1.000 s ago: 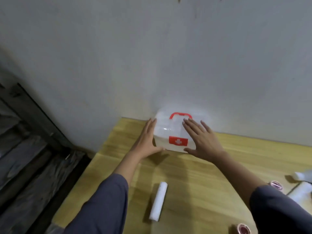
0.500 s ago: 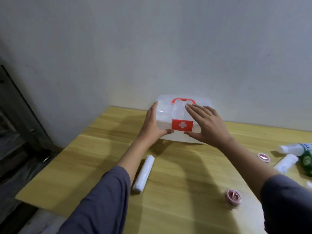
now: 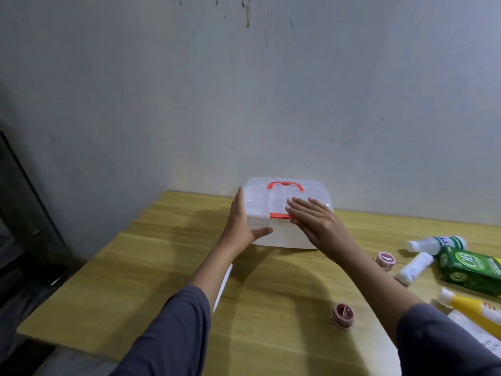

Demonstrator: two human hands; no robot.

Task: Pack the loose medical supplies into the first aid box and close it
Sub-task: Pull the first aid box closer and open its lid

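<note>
Your left fingers (image 3: 238,204) lie pressed together, flat against the left end of the first aid box (image 3: 287,215), with the thumb stretched along its front wall. Your right fingers (image 3: 301,210) are slightly spread and lie flat on the lid, their tips over the red front latch (image 3: 279,215). Neither the left hand (image 3: 241,226) nor the right hand (image 3: 317,226) pinches anything; both press on the box.

The box is translucent white with a red handle (image 3: 284,185) on its lid, which is down. It sits at the far edge of the desk (image 3: 162,256), against the wall.

Below your left forearm a white roll (image 3: 223,283) lies near the middle of the desk, mostly hidden by the arm. A small pink tape roll (image 3: 343,315) stands toward the near edge. Toward the right edge lie another tape roll (image 3: 385,261), a small white tube (image 3: 414,268), a white bottle (image 3: 436,243), a green carton (image 3: 471,270) and a yellow tube (image 3: 471,310).
</note>
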